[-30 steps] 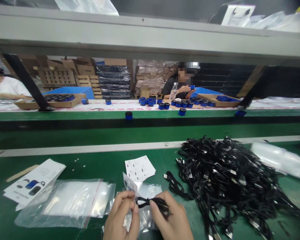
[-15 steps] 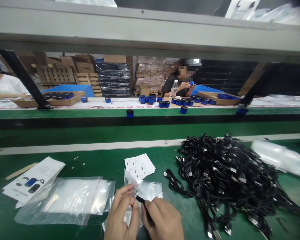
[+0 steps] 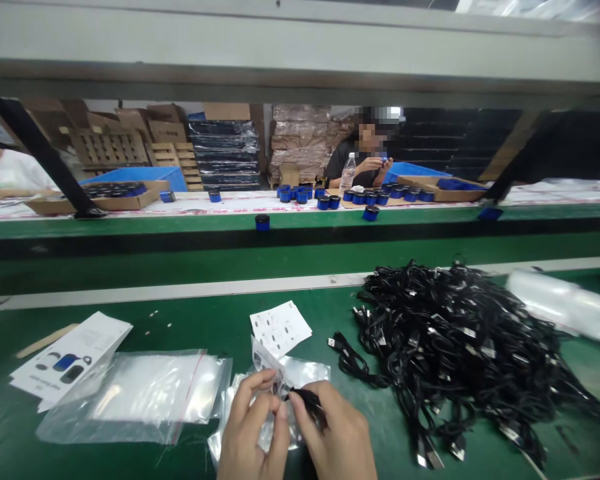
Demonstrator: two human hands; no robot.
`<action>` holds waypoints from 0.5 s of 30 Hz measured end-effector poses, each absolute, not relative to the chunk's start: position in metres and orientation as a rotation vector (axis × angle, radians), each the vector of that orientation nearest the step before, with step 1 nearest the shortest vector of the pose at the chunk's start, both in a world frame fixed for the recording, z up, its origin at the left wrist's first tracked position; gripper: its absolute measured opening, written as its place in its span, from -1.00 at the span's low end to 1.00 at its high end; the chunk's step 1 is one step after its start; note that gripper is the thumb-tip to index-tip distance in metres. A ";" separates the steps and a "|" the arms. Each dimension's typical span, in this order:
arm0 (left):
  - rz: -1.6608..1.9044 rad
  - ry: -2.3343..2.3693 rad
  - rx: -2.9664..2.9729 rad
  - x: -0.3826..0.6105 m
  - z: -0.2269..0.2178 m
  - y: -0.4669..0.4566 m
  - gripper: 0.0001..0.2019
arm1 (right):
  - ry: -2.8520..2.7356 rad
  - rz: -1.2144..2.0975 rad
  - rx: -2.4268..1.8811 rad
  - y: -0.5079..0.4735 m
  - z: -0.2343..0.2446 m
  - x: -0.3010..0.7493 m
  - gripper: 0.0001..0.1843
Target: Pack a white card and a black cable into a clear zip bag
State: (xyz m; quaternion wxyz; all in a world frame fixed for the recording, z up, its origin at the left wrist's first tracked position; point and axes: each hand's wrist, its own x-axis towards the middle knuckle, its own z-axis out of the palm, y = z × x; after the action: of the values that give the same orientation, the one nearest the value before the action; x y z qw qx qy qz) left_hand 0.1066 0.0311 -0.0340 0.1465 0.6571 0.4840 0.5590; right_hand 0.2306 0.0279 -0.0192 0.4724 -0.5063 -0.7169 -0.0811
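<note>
Left hand [image 3: 254, 427]: low centre of view, thumb and fingers pinched together on the mouth of the small clear bag [image 3: 300, 373].
Right hand [image 3: 336, 435]: just beside the left, fingers closed round the coiled black cable [image 3: 307, 399], its end pointed at the bag mouth.
Coiled black cable: between both hands, touching the bag opening; how much of it sits inside the bag cannot be told.
Small clear bag: held above the green work surface [image 3: 200, 323], a folded white card showing at its upper edge.
Change: a second ago the cable lay stretched across the fingertips of both hands, outside the bag; half a second ago the right hand turned it end-on; now the coil is bunched tighter and pressed at the opening.
Reading of change: the work appears to have passed from gathering the coil to feeding it into the bag; entry looks begun, not complete.
Cable heap [image 3: 455, 340]: large tangle of black cables, right of the hands, well apart from them, unchanged.
Stack of clear bags [image 3: 145, 393]: flat on the surface, left of the hands.
Printed leaflets [image 3: 70, 357]: far left, beside the bag stack.
White punched sheet [image 3: 280, 327]: just beyond the hands.
Other person [image 3: 360, 163]: seated across the far bench, handling a blue cylinder, with more blue cylinders [image 3: 370, 197] ranged before them.
</note>
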 end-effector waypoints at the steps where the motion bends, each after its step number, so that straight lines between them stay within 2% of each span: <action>1: 1.610 1.397 1.906 0.107 -0.035 0.031 -0.74 | -1.752 -0.207 -1.243 0.028 -0.021 0.231 -0.75; 4: 1.639 1.399 1.944 0.108 -0.036 0.030 -0.76 | -1.807 -0.187 -1.247 0.027 -0.019 0.233 -0.78; 7: 1.677 1.389 1.952 0.107 -0.037 0.030 -0.77 | -1.880 0.229 -1.246 0.024 -0.006 0.239 -0.87; 11: 1.655 1.371 1.967 0.105 -0.037 0.030 -0.78 | -1.976 0.668 -1.161 0.017 0.012 0.252 -0.66; 15: 1.675 1.378 1.963 0.107 -0.035 0.027 -0.79 | -1.797 0.947 -1.120 0.017 0.002 0.255 -0.65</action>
State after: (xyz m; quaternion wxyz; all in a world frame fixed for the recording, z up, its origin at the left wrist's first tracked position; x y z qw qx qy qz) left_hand 0.1074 0.0275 -0.0347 0.1080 0.6670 0.4683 0.5693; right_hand 0.2554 0.0169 0.0016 0.3998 -0.4427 -0.7101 0.3741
